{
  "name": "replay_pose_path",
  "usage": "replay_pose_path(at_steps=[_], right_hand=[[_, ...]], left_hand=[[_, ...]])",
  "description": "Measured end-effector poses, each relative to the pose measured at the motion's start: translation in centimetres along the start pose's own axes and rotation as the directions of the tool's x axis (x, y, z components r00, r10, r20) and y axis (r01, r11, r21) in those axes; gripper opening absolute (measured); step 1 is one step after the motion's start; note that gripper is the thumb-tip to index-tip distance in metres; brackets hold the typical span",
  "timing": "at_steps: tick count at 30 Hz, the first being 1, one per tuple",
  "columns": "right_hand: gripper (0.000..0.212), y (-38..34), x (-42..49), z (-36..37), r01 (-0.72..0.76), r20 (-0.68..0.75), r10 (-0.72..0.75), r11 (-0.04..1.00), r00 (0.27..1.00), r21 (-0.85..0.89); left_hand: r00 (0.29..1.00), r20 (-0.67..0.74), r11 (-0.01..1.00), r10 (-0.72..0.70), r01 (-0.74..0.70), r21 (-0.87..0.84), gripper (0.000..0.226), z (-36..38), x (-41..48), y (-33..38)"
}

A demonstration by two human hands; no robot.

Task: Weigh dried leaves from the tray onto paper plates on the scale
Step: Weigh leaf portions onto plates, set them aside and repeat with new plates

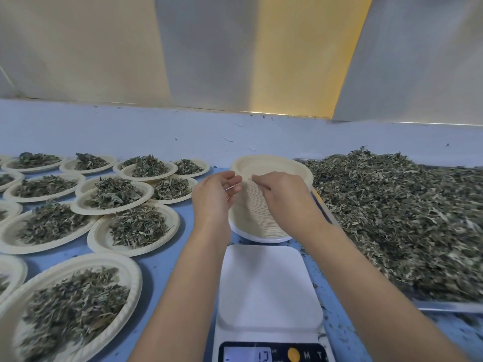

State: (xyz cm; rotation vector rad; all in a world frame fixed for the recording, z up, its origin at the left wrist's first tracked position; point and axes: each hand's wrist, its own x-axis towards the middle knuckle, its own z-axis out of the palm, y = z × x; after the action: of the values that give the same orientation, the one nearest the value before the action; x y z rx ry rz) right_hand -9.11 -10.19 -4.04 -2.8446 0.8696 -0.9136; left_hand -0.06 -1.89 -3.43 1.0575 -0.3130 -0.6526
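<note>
both hands are working at the stack of paper plates [257, 220], which is standing toward the back of the counter [167, 270], just behind the scale [269, 283] and just beside the left edge of the tray [444, 307]. the left hand [217, 194] is pinching a thin plate rim between its thumb and curled fingers. the right hand [282, 197] is curling its fingertips down onto the stack's near edge, probably pinning the rest so that only one plate is peeling free.

the scale is sitting at the counter's front edge with its platform bare, apparently waiting for that plate. the dried leaves [392, 218] are lying heaped in the tray along the counter's right side, within easy reach of the right hand.

filled plates [92, 235] are crowding the counter's left side, overlapping one another almost up to the left forearm. the only open room is lying in the narrow blue strips beside the scale, so the freed plate is likely needing to come straight forward and down onto the platform.
</note>
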Motion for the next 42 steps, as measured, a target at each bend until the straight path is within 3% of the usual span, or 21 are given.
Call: replay_pose_path(at_steps=[6, 13, 26, 34, 42], right_hand=[[0.029, -0.1, 0.0, 0.5, -0.005, -0.054, 0.005, 1.000, 0.999, 0.010], [0.027, 0.1, 0.1, -0.9, -0.051, -0.026, 0.059, 0.967, 0.998, 0.248], [0.027, -0.1, 0.2, -1.0, -0.040, -0.012, 0.043, 0.980, 0.999, 0.194], [0.032, -0.3, 0.2, 0.1, -0.034, -0.116, 0.047, 0.994, 0.992, 0.108], [0.026, -0.2, 0.2, -0.6, -0.064, -0.080, 0.086, 0.966, 0.993, 0.249]], left_hand=[[0.999, -0.026, 1.000, -0.022, 0.022, -0.006, 0.023, -0.3, 0.2, 0.1], [0.997, -0.015, 0.997, -0.075, 0.075, 0.009, 0.021, -0.4, 0.4, -0.4], [0.994, -0.020, 0.994, -0.111, 0.110, -0.009, 0.021, -0.6, 0.7, -0.6], [0.994, -0.015, 0.994, -0.112, 0.112, -0.016, 0.021, -0.5, 0.8, -0.8], [0.999, 0.000, 0.999, -0.033, 0.033, 0.035, 0.019, -0.3, 0.9, -1.1]])
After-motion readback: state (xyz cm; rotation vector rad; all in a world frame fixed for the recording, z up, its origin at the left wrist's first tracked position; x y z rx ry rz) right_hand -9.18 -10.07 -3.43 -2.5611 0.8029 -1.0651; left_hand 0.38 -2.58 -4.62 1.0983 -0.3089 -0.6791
